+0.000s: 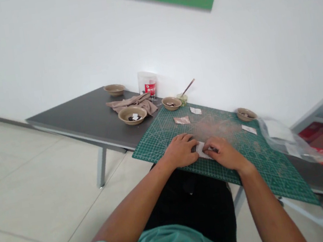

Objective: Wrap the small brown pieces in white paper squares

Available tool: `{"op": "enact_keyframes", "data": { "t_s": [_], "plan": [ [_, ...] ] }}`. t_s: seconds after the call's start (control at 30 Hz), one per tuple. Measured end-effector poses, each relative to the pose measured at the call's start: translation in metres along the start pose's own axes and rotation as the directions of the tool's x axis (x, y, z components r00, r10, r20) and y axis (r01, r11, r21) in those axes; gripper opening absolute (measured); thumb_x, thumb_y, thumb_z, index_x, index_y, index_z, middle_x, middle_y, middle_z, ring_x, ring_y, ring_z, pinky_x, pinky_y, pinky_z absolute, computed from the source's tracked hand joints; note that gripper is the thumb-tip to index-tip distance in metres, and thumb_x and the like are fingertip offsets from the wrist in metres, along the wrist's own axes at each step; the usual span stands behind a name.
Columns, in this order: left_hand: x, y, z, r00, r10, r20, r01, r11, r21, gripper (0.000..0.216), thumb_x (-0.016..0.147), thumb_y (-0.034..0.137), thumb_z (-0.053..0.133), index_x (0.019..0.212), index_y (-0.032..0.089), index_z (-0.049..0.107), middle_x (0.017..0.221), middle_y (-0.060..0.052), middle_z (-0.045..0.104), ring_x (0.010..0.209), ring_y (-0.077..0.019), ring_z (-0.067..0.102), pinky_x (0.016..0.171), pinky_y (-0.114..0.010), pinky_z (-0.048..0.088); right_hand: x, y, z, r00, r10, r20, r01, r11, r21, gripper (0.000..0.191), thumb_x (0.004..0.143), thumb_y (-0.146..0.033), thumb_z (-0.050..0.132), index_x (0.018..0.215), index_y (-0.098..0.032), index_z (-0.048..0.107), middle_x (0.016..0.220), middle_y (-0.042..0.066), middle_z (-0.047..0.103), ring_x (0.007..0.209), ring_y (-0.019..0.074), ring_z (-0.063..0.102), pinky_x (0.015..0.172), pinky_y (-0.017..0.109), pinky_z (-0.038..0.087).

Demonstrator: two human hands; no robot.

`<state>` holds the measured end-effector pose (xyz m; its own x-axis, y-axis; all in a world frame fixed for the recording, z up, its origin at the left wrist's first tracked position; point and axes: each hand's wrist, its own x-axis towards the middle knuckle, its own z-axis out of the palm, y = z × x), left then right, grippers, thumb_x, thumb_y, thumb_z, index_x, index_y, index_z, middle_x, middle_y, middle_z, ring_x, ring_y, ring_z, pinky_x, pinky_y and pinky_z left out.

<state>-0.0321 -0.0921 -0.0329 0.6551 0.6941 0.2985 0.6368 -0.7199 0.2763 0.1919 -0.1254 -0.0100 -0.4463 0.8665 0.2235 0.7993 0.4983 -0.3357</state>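
A small whitish folded sheet, perhaps paper or sandpaper, lies on the green cutting mat near its front edge. At the sheet's left end is my left hand, its fingers and thumb bent in and closed on that edge. My right hand is closed over the right part with fingertips pinched together; whether something small sits under them is hidden. Beyond the hands, reddish-brown dust covers the mat. Similar sheets lie around it: a brownish one, a white one and another white one.
On the dark table stand a bowl of black and white pieces, another bowl, a brown cloth and a plastic tub. Bowls of small brown pieces, a brush in a glass jar and a plastic bag edge the mat.
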Motion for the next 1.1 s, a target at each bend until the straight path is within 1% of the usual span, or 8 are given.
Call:
{"op": "enact_keyframes", "data": {
  "t_s": [0.27, 0.4, 0.57, 0.67, 0.8, 0.9, 1.03, 1.1],
  "plan": [
    [0.0, -0.001, 0.004, 1.0, 0.004, -0.028, -0.003, 1.0, 0.023, 0.046, 0.086, 0.044, 0.056, 0.129, 0.029, 0.061, 0.143, -0.006, 0.052, 0.136, -0.0292, 0.043, 0.114, -0.046, 0.034, 0.013, -0.003, 0.0, 0.993, -0.081, 0.082, 0.086, 0.994, -0.061, 0.011, 0.093, -0.022, 0.057, 0.092, -0.022, 0.068, 0.097, 0.006, 0.071, 0.096, 0.0225, 0.06, 0.092, 0.039, 0.041],
    [0.0, -0.002, 0.005, 0.999, 0.004, -0.04, -0.002, 1.0, 0.03, 0.045, 0.086, 0.045, 0.057, 0.126, 0.027, 0.062, 0.144, -0.006, 0.051, 0.137, -0.0294, 0.042, 0.114, -0.046, 0.033, 0.027, 0.003, -0.004, 0.984, -0.118, 0.134, 0.123, 0.992, -0.029, 0.011, 0.092, -0.02, 0.056, 0.091, -0.02, 0.067, 0.094, 0.006, 0.07, 0.091, 0.02, 0.062, 0.085, 0.034, 0.045],
    [-0.002, 0.0, 0.001, 0.999, 0.005, -0.033, -0.004, 1.0, 0.024, 0.046, 0.086, 0.045, 0.056, 0.129, 0.029, 0.061, 0.142, -0.005, 0.053, 0.136, -0.0294, 0.043, 0.113, -0.047, 0.034, 0.033, 0.006, -0.016, 0.965, -0.168, 0.199, 0.171, 0.985, 0.001, 0.01, 0.088, -0.021, 0.059, 0.088, -0.021, 0.069, 0.088, 0.004, 0.069, 0.084, 0.0196, 0.062, 0.078, 0.032, 0.046],
    [-0.002, 0.002, -0.001, 1.0, 0.003, -0.024, -0.002, 1.0, 0.026, 0.045, 0.086, 0.047, 0.056, 0.128, 0.03, 0.061, 0.143, -0.005, 0.053, 0.136, -0.0293, 0.043, 0.112, -0.046, 0.036, 0.034, 0.007, -0.02, 0.942, -0.225, 0.25, 0.227, 0.974, 0.02, 0.01, 0.086, -0.02, 0.06, 0.085, -0.023, 0.07, 0.085, 0.003, 0.07, 0.084, 0.0197, 0.062, 0.079, 0.033, 0.046],
    [-0.002, 0.004, -0.002, 1.0, -0.003, -0.03, 0.004, 0.999, 0.034, 0.045, 0.086, 0.046, 0.057, 0.128, 0.03, 0.062, 0.142, -0.005, 0.053, 0.135, -0.029, 0.044, 0.112, -0.045, 0.035, 0.034, 0.017, -0.019, 0.959, -0.208, 0.191, 0.208, 0.978, 0.016, 0.011, 0.087, -0.022, 0.059, 0.083, -0.022, 0.069, 0.088, 0.005, 0.07, 0.089, 0.0218, 0.061, 0.084, 0.036, 0.046],
    [-0.002, 0.005, -0.002, 0.999, -0.017, -0.027, 0.019, 0.999, 0.04, 0.046, 0.087, 0.048, 0.057, 0.128, 0.031, 0.062, 0.142, -0.005, 0.053, 0.134, -0.0293, 0.044, 0.112, -0.046, 0.035, 0.031, 0.024, -0.015, 0.977, -0.166, 0.131, 0.165, 0.986, 0.021, 0.011, 0.089, -0.022, 0.057, 0.085, -0.021, 0.067, 0.089, 0.007, 0.069, 0.085, 0.0215, 0.061, 0.08, 0.036, 0.047],
    [-0.002, 0.005, -0.002, 1.0, -0.02, -0.017, 0.021, 0.999, 0.043, 0.046, 0.085, 0.047, 0.058, 0.128, 0.031, 0.062, 0.143, -0.004, 0.053, 0.135, -0.0278, 0.044, 0.112, -0.045, 0.035, 0.023, 0.018, -0.006, 0.97, -0.203, 0.137, 0.191, 0.977, 0.095, 0.007, 0.088, -0.021, 0.058, 0.084, -0.022, 0.064, 0.088, 0.004, 0.068, 0.081, 0.0182, 0.06, 0.075, 0.032, 0.047],
    [-0.002, 0.006, -0.002, 1.0, -0.016, -0.016, 0.017, 0.999, 0.049, 0.046, 0.085, 0.046, 0.059, 0.129, 0.031, 0.061, 0.143, -0.003, 0.053, 0.135, -0.0275, 0.044, 0.112, -0.044, 0.035, 0.023, 0.016, -0.002, 0.973, -0.207, 0.106, 0.198, 0.976, 0.088, 0.007, 0.088, -0.021, 0.058, 0.084, -0.021, 0.064, 0.088, 0.003, 0.067, 0.082, 0.0183, 0.06, 0.076, 0.032, 0.046]
  ]
}}
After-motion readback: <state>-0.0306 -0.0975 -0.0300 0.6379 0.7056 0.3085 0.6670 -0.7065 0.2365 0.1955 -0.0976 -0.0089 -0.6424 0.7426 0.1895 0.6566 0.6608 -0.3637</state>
